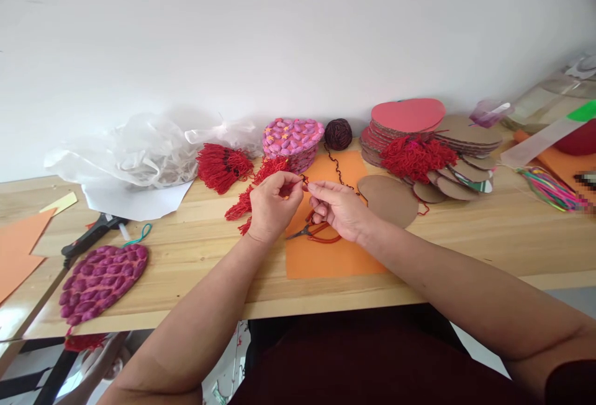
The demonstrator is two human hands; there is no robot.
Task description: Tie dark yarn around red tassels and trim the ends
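Note:
My left hand (274, 205) and my right hand (341, 207) meet over the middle of the table, thumbs and fingertips pinched close together. Between them is a bit of dark yarn (305, 179). A dark strand (339, 172) trails from a dark red-black yarn ball (338, 135) down behind my right hand. Red-handled scissors (321, 233) lie below my hands on an orange sheet (326, 262), partly covered by my right hand. Red yarn tassels (239, 203) lie just left of my left hand. A round cardboard piece (391, 201) is beside my right hand.
A purple-studded heart (105, 281) and a glue gun (95, 234) lie left. Behind are white plastic bags (139, 150), a red tassel bundle (223, 166) and a pink pebbled box (293, 144). Stacked red heart pieces (407, 115), more red yarn (416, 156) and colourful cords (547, 187) are right.

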